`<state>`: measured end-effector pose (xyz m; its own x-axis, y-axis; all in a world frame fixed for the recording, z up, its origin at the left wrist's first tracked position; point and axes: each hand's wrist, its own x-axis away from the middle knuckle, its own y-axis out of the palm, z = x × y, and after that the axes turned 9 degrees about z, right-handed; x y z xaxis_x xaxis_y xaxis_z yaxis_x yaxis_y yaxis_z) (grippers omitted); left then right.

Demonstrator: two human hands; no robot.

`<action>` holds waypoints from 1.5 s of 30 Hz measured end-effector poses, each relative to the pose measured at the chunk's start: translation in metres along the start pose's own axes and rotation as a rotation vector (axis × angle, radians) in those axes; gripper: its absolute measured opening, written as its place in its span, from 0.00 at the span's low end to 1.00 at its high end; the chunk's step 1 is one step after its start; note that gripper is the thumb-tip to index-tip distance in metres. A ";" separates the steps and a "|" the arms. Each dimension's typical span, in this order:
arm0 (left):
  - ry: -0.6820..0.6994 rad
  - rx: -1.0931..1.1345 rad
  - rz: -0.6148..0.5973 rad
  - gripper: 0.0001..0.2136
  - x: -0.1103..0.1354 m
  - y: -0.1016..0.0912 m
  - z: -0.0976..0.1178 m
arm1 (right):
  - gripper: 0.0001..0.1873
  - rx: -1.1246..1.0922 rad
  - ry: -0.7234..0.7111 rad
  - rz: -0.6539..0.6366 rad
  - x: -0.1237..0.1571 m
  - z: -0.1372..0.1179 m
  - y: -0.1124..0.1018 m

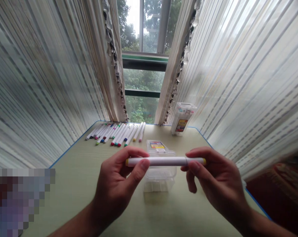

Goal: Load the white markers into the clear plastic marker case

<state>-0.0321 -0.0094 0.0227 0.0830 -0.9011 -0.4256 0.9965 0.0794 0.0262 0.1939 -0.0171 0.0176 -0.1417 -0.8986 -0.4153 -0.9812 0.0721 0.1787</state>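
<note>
A white marker (165,161) with yellow ends lies level between my two hands above the table. My left hand (119,184) pinches its left end between thumb and fingers. My right hand (215,179) grips its right end the same way. Just behind and below the marker stands an empty clear plastic case (161,174) with a coloured label on its lid. Several white markers (119,133) with coloured caps lie side by side at the far left of the table.
A pale green table (77,177) with a blue edge fills the lower view. The clear lid of a box (182,118) stands at the back right. Striped curtains hang close on both sides of a window. A blurred patch covers the lower left corner.
</note>
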 end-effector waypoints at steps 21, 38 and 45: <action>-0.170 0.353 0.086 0.14 0.002 -0.003 -0.007 | 0.16 -0.192 0.092 -0.026 -0.001 -0.001 -0.001; -0.212 0.424 0.062 0.16 0.004 -0.003 -0.006 | 0.15 -0.154 0.085 0.060 -0.002 0.001 0.000; -0.223 0.428 0.071 0.15 0.003 -0.003 -0.006 | 0.13 -0.143 0.083 0.058 -0.003 0.001 -0.001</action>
<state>-0.0346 -0.0100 0.0159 0.1045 -0.9729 -0.2065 0.8992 0.0037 0.4376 0.1952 -0.0144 0.0177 -0.1802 -0.9279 -0.3265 -0.9423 0.0676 0.3279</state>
